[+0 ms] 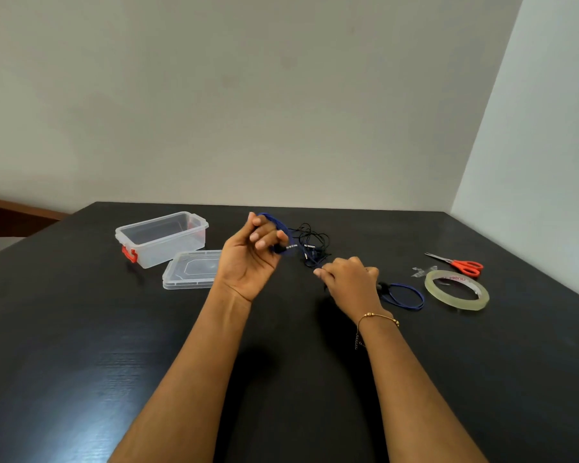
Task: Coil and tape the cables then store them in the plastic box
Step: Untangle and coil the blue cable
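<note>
Two hands: both reach out over a black table (114,362), with everything else lying towards its far side.
Table: dark and matte, set against pale walls.
Box (161,238): clear plastic, open-topped, far left, with a red latch (130,254) on its near end.
Lid (191,269): clear, flat on the table just in front of the box and to its right, partly hidden behind the left wrist.
Left hand (248,259): raised above the table, palm turned towards me, fingers curled round a blue coil (274,225) wound about them; the plug end (290,247) sticks out to the right of the fingers.
Right hand (348,282): lower, back of the hand up, fingers bent inward near the table; whether they pinch anything I cannot tell. A gold bracelet (378,317) sits on that wrist.
Black cable (311,243): a loose tangle on the table beyond and between the hands, uncoiled.
Second blue coil (403,295): flat on the table just right of the right hand, between it and the tape.
Tape (457,290): clear roll lying flat, right side.
Scissors (458,264): red-handled, just behind the tape.
Tape strips (422,271): small cut pieces stuck down between scissors and roll.
</note>
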Tool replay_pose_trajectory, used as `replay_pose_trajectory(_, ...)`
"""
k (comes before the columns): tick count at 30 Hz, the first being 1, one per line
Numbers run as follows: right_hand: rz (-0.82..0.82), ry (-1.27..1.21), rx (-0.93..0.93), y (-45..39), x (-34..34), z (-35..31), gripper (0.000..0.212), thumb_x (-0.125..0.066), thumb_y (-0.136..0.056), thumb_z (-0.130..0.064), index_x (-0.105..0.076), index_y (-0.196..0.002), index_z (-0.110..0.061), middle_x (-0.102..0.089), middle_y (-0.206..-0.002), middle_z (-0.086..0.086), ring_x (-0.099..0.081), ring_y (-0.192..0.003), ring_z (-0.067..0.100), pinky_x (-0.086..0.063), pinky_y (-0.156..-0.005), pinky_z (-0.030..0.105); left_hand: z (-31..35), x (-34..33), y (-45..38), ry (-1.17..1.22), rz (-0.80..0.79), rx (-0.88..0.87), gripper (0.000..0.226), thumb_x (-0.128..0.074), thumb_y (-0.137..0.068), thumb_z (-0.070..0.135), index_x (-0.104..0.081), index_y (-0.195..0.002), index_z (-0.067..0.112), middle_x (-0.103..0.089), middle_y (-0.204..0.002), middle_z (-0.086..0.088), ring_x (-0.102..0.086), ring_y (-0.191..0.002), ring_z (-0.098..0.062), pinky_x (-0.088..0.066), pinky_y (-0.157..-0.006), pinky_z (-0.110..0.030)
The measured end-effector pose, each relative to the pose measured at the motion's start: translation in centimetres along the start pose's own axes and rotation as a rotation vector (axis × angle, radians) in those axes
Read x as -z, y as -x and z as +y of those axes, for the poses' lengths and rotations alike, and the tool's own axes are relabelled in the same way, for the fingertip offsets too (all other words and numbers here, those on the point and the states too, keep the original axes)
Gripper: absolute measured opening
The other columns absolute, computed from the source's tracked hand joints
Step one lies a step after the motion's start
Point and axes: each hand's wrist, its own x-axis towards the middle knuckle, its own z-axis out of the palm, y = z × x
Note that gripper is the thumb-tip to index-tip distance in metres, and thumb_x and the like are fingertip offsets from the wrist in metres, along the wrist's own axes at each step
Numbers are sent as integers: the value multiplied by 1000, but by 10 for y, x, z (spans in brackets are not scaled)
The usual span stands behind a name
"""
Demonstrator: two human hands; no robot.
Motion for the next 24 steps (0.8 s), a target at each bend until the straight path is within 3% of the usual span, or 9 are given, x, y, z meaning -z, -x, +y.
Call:
replay_pose_trajectory(4, -101, -83, 5, 1, -3, 0, 31, -45, -94, -39, -68, -106, -23, -62, -103, 0, -47, -108, 22, -30, -81, 35, 1, 3, -5, 101, 123, -158, 49, -35, -97, 24, -58, -56, 11, -49, -48, 5, -53, -44, -7, -58, -70, -25)
replay_pose_trajectory(7, -161, -228, 51, 0, -1, 0, 28, -51, -92, -32, -68, -109, -17, -57, -95, 4, -54, -101, 23, -33, -74, 25, 5, 8, -11, 119, 242, -309, 40, -35, -99, 23, -59, -71, 8, -66, -61, 0, -69, -64, -14, -56, -77, -31)
replay_pose_trajectory(10, -210, -250, 150, -1, 0, -1, 26, -50, -94, -20, -66, -114, -19, -58, -99, 8, -53, -99, 21, -30, -62, 17, 6, 13, -15, -109, 383, -398, 31, -31, -100, 21, -57, -88, 11, -72, -82, -1, -68, -89, -17, -48, -93, -30)
replay_pose_trajectory(14, -146, -323, 211, -2, 2, -2, 35, -44, -93, -2, -67, -111, -21, -59, -99, 9, -50, -96, 23, -39, -77, 29, -1, 17, -16, -507, 541, -511, 27, -33, -100, 17, -57, -87, 15, -65, -98, -2, -56, -116, -20, -37, -106, -29)
replay_pose_trajectory(17, -45, -579, 258, 1, 11, -6, 37, -44, -87, 10, -69, -106, -10, -59, -87, 8, -56, -68, 16, -46, -67, 21, -4, 24, -14, -816, 566, -563, 23, -39, -99, 19, -60, -90, 18, -66, -101, 0, -58, -112, -15, -41, -99, -22)
replay_pose_trajectory(20, 9, -740, 264, 4, 20, -14, 30, -45, -91, 4, -68, -107, -9, -62, -82, 6, -50, -50, 2, -41, -55, 10, -7, 28, -11, -1177, 508, -566, 21, -42, -97, 17, -63, -95, 17, -66, -101, 3, -58, -96, -4, -43, -88, -15)
replay_pose_trajectory(24, 162, -750, 262, 5, 25, -20, 27, -43, -95, -5, -63, -112, -11, -60, -66, 0, -47, -45, 6, -41, -50, 18, -19, 33, -9, -1724, 247, -430, 26, -45, -96, 12, -66, -86, 1, -68, -83, -12, -56, -74, -16, -42, -84, -30)
